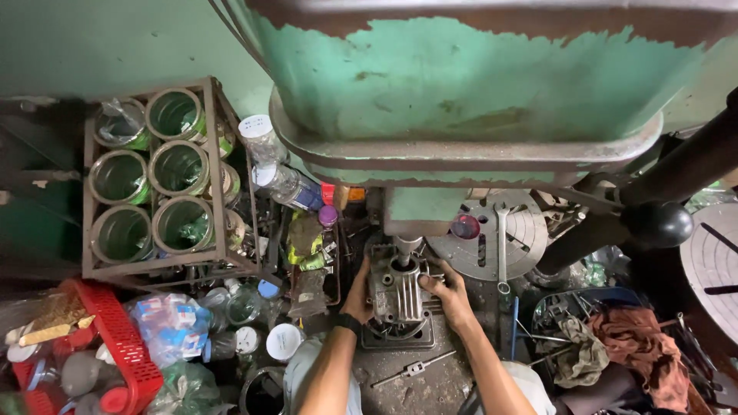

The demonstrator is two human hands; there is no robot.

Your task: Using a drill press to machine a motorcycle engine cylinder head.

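Both hands grip a grey finned metal casting [397, 290] under the spindle of a green drill press [461, 100]: the left hand [358, 292] is closed on its left side, the right hand [448, 296] closed on its right. The casting sits on the small press table [400, 336], near the middle of the cluttered counter [430, 384]; a rack of green tins [154, 180] stands toward the far left corner, a red basket [115, 346] at the near left edge

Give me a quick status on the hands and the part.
Left hand and right hand grip the grey metal casting from both sides. Casting under the drill spindle. Nothing between them.
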